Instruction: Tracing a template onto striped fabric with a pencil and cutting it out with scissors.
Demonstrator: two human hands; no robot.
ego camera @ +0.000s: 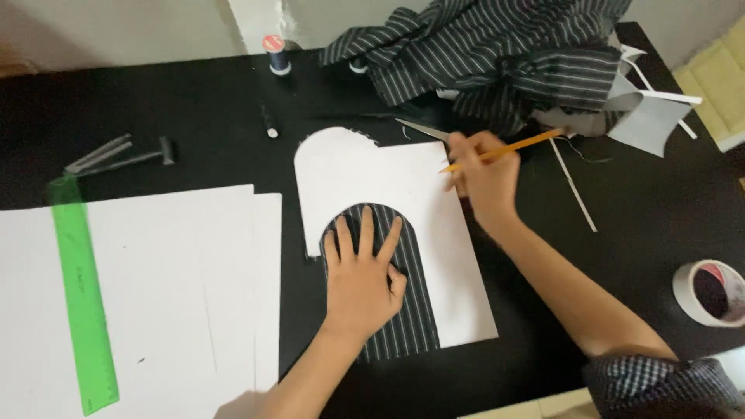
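Your left hand point(362, 273) is spread flat on the striped fabric point(403, 310) mid-frame, right hand point(483, 177) gripping the pencil point(500, 150) over the white template point(388, 186); looks like tracing, so keep everything pinned.

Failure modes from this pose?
1. Left hand pins only the striped fabric piece; the white paper sheet beneath could shift under the pencil in the right hand.
2. Scissors lie close to the right hand; a stroke might brush them.

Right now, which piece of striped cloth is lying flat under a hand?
The arched striped piece on the white card, pressed flat by the left hand. The other striped cloth lies crumpled in a heap at the table's far edge.
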